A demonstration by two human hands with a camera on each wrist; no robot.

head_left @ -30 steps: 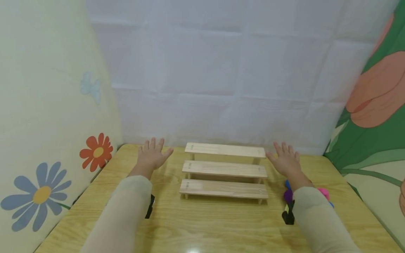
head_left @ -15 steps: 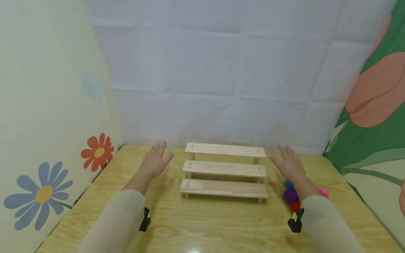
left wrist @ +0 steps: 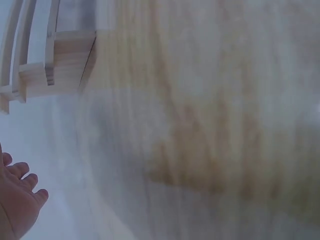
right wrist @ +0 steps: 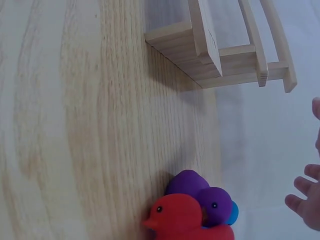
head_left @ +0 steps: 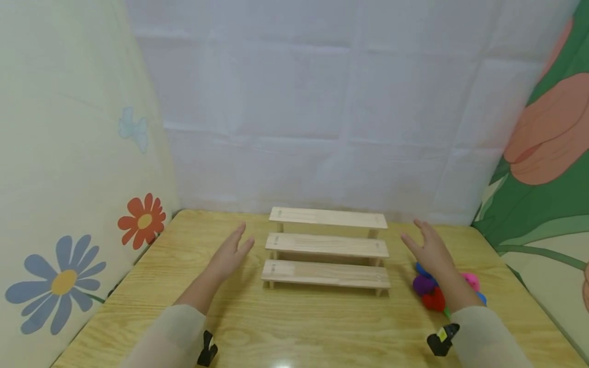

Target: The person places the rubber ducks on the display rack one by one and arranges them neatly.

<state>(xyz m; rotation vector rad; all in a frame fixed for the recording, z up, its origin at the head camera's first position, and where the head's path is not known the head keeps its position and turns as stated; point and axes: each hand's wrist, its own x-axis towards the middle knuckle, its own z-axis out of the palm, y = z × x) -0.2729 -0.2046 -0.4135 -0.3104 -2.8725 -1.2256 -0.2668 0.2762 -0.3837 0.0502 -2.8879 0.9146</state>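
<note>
Toward the back of the wood-grain surface [head_left: 299,327], close to the white cloth [head_left: 285,102]: a three-step wooden stand [head_left: 326,245], upright, its steps bare. Left hand [head_left: 228,258] held off the stand's left end, right hand [head_left: 432,250] off its right end, neither touching it. Both released: nothing in the grip, thumbs apart from the fingers, palms roughly facing.

Under the right forearm, a huddle of toy ducks. Red duck [right wrist: 177,215] nearest, up against or just in front of the purple duck [right wrist: 217,205]; a blue toy [head_left: 423,270] behind, a pink toy [head_left: 471,281] on the far side of the arm. The forearm hides the middle of the huddle; full count cannot be told.

Hazards, as judged. Right arm dropping or drawing back low: the sleeve [head_left: 488,337] or the black wrist mount [head_left: 443,341] could knock the red duck and scatter the rest. Ducks sit close together, so a pinch at one may well drag its neighbour. Steps look narrow and rimless; a duck set near an edge could tip off. The stand seems light; a bump from either hand might skew it or push it back into the cloth. Reaching for the pink toy could mean working partly blind, the forearm blocking the head view.
</note>
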